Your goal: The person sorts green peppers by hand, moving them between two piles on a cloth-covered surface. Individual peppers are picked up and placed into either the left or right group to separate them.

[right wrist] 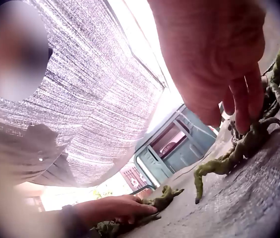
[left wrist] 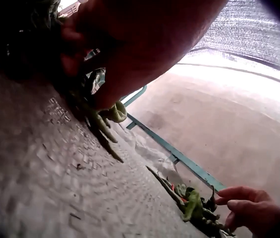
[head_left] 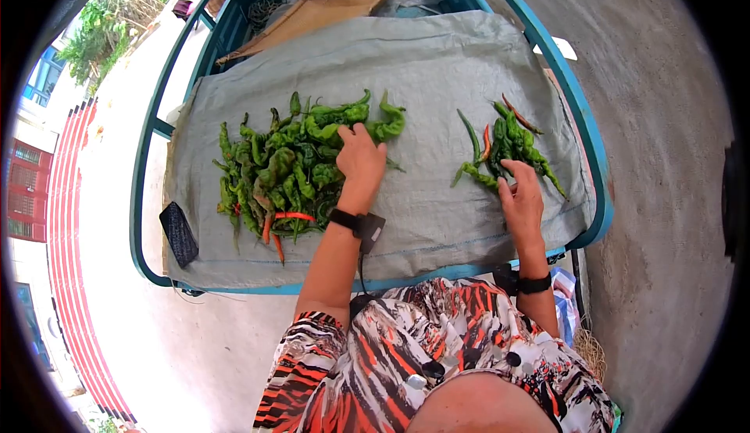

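Note:
On a grey woven sheet (head_left: 437, 198) lies a large heap of green chili peppers (head_left: 273, 163), with a few red ones at its near side. My left hand (head_left: 363, 163) reaches over the heap's right edge, its thumb apart from the fingers and fingertips among the peppers. In the left wrist view, green peppers (left wrist: 102, 121) show just below that thumb. To the right is a smaller group of peppers (head_left: 512, 140), mostly green with red ones. My right hand (head_left: 523, 202) is at its near side, fingertips right at a dark green pepper, thumb and forefinger spread.
Teal metal rails (head_left: 582, 120) frame the cart bed on both sides. Behind the sheet lies a flat woven tray (head_left: 320, 15). A dark patterned object (head_left: 180, 234) sits at the sheet's near left corner. Concrete ground (head_left: 648, 120) lies right of the cart.

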